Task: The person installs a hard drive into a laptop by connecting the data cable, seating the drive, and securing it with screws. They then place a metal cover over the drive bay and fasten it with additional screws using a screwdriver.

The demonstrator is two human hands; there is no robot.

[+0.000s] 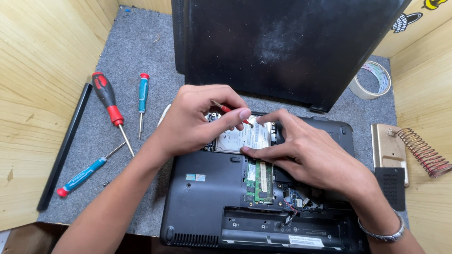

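A black laptop (207, 197) lies upside down with its bottom covers off. A silver hard drive (240, 140) sits in its bay, and green memory modules (260, 181) show below it. My left hand (195, 120) pinches a small red-handled screwdriver (225, 109), whose tip points at the drive's top right part. My right hand (301, 150) rests on the laptop, its fingers touching the drive's right and lower edges. A metal bracelet (383, 233) circles my right wrist.
On the grey mat (136, 61) to the left lie a red-black screwdriver (109, 106), a teal one (142, 99) and a blue one (84, 173), plus a long black strip (63, 148). A black panel (282, 47) stands behind. A tape roll (372, 79), gold plate (388, 148) and coiled spring (423, 151) sit right.
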